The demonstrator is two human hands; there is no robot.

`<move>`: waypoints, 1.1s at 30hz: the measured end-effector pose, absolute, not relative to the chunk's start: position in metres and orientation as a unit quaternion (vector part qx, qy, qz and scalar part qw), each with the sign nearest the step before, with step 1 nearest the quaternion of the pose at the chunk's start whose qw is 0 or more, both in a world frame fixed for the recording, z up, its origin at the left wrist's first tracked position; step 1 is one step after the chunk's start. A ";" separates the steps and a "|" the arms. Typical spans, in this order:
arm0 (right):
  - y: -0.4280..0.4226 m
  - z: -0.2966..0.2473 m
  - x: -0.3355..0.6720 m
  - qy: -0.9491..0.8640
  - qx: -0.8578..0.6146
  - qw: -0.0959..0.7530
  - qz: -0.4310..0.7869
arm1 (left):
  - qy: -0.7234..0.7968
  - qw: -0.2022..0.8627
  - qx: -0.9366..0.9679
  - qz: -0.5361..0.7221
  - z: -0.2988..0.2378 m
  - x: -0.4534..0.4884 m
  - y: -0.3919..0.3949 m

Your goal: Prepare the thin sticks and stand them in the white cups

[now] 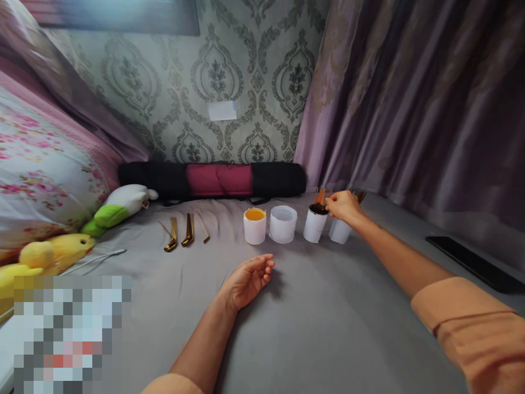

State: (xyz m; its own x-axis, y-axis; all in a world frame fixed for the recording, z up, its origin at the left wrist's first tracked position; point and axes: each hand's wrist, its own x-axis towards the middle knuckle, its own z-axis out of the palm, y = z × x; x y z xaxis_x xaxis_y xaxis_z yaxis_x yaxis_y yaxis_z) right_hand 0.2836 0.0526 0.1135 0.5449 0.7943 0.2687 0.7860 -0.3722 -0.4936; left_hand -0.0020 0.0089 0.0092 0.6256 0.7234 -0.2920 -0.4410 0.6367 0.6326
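Copper sticks (320, 196) — right hand (345, 208) outstretched, fingers pinched on them — left hand (246, 282) resting, fingers apart.

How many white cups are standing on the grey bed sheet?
4, in one row: the yellow-filled cup, the plain cup beside it, the dark-rimmed cup holding sticks, and the rightmost cup, partly hidden under the right hand. No others show.

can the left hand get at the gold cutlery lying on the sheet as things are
Probably yes: the left hand rests open on the grey sheet, and the gold cutlery lies ahead to its left with only bare sheet between them; the white cups stand further right.
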 end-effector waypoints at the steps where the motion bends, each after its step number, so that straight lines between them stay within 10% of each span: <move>1: 0.052 0.114 0.283 -0.478 -0.828 0.294 0.006 | 0.272 0.863 0.260 0.337 0.009 -0.002 0.009; 33: 0.034 0.126 0.282 -0.514 -0.822 0.246 0.016 | 0.285 0.859 0.259 0.336 0.013 -0.002 0.007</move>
